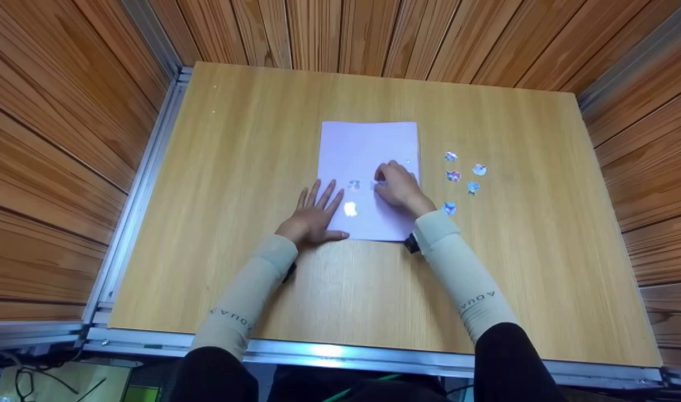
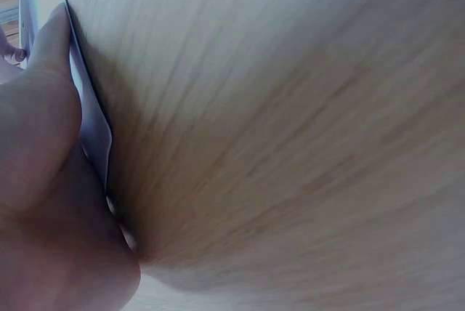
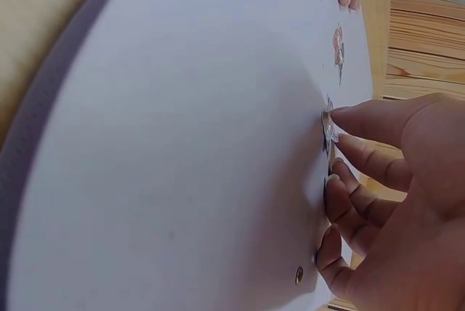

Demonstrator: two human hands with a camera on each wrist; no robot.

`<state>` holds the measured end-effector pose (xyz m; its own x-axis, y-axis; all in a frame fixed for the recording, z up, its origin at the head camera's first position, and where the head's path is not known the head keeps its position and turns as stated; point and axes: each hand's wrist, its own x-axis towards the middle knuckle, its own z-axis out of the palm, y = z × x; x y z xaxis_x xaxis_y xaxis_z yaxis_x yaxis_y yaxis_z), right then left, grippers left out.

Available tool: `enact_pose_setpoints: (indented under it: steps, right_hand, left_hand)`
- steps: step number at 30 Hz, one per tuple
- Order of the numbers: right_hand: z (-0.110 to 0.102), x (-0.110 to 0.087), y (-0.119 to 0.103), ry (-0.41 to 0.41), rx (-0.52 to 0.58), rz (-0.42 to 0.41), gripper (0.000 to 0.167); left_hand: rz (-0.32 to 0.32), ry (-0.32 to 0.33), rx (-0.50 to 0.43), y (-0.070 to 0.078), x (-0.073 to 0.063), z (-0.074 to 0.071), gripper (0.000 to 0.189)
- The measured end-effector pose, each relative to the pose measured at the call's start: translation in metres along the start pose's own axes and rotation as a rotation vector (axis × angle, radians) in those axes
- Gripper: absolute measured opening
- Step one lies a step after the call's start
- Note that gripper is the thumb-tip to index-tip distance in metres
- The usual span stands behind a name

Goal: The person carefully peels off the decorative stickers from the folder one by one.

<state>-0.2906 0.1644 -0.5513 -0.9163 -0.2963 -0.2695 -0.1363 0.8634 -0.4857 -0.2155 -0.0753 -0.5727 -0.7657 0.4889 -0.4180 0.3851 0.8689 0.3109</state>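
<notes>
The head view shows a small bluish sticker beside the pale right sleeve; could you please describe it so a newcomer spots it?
On the light-brown wooden table, find the flat lilac rectangular object near the middle. Just right of it lie five small shiny stickers. The one meant is the bluish, roundish sticker lowest in that group, nearest the pale fabric right sleeve.

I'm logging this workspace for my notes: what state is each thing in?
Folder: flat on the table.
Left hand: fingers spread across the folder's lower-left edge.
Right hand: fingers curled, pinching a sticker.
Pinched sticker: at the folder's surface; whether stuck down, can't tell.
Two other stickers: flat on the folder, apart.
Five stickers: lying separately on the table.
Pale sleeves: covering both forearms.
</notes>
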Motion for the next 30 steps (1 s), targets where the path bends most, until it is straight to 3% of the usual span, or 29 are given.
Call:
enact_pose_setpoints:
  steps: [17,30]
  right_hand:
    - [-0.0017,0.0015,-0.0013,0.002,-0.013,0.018,0.018]
    - [-0.0011,0.0025,0.0017,0.003,0.054,0.009,0.016]
  left_hand:
    - [0.002,0.013,0.002,0.0015,-0.0004,-0.0010,0.106]
    - [0.000,0.006,-0.003,-0.0007,0.0004,0.0000,0.107]
